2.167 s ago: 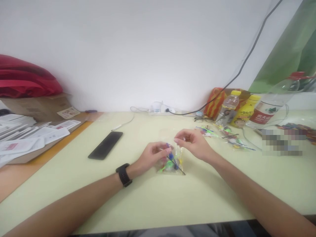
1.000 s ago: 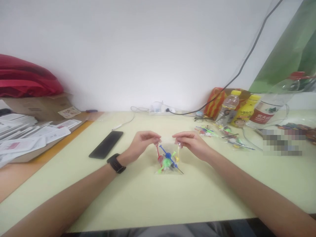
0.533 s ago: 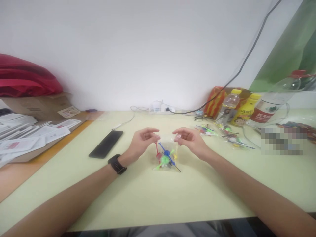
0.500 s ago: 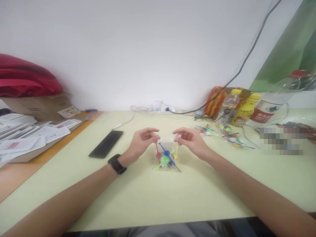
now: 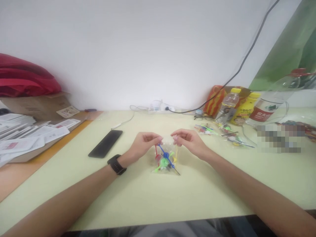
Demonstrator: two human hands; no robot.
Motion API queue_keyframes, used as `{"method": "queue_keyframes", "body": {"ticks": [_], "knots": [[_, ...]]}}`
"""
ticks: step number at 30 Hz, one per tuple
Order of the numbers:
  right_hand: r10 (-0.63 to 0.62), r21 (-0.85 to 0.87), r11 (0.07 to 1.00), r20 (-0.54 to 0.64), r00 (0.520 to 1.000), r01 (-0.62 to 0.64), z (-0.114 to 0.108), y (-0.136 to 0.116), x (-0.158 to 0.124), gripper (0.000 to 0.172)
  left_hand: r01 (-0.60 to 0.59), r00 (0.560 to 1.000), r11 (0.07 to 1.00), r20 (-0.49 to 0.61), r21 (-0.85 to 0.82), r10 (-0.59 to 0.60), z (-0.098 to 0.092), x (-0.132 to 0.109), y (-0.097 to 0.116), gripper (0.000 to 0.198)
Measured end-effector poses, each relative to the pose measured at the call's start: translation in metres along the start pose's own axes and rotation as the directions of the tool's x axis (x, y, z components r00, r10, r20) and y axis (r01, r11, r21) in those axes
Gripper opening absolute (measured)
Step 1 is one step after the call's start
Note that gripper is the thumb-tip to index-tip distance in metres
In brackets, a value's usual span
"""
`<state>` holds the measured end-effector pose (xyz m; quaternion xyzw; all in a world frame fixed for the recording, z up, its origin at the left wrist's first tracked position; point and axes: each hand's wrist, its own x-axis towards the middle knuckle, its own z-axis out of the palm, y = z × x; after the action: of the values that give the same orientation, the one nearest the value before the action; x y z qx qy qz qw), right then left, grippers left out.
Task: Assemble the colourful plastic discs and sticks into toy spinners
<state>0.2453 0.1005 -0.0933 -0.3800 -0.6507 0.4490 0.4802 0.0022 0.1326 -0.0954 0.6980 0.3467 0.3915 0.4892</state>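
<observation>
Between my two hands hangs a small clear plastic bag (image 5: 165,161), upright, with red, blue, green and yellow plastic pieces showing through it. My left hand (image 5: 145,144) pinches the bag's upper left corner between thumb and fingers. At the upper right corner, the thumb and fingertips of my right hand (image 5: 189,141) are closed on the film. Inside, a blue rod (image 5: 166,155) lies slanted over a round green piece (image 5: 164,162). Whether the bag's top edge is sealed I cannot tell.
A black phone (image 5: 105,144) lies left of my hands. More bagged colored pieces (image 5: 230,135) lie to the right, before several bottles (image 5: 228,105). Paper stacks (image 5: 27,141) and a cardboard box (image 5: 37,107) stand far left. A power strip (image 5: 160,110) sits by the wall.
Both hands have come slightly closer together and a little lower, still gripping the bag's top corners. The bag has shifted slightly down with them.
</observation>
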Motion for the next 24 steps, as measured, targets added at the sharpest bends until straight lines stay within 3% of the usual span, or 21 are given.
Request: {"method": "queue_keyframes", "body": {"ticks": [7,24], "knots": [[0.037,-0.050,0.998,0.030,0.999,-0.036,0.0029,0.0000,-0.0012,0.032,0.006,1.000,0.997,0.025,-0.072,-0.004,0.0048,-0.0031,0.0027,0.035],[0.019,-0.071,0.997,0.095,0.995,-0.012,0.0060,0.0001,-0.0024,0.036,0.013,0.998,1.000,0.058,-0.015,-0.012,0.0071,-0.0047,0.0065,0.028]]}}
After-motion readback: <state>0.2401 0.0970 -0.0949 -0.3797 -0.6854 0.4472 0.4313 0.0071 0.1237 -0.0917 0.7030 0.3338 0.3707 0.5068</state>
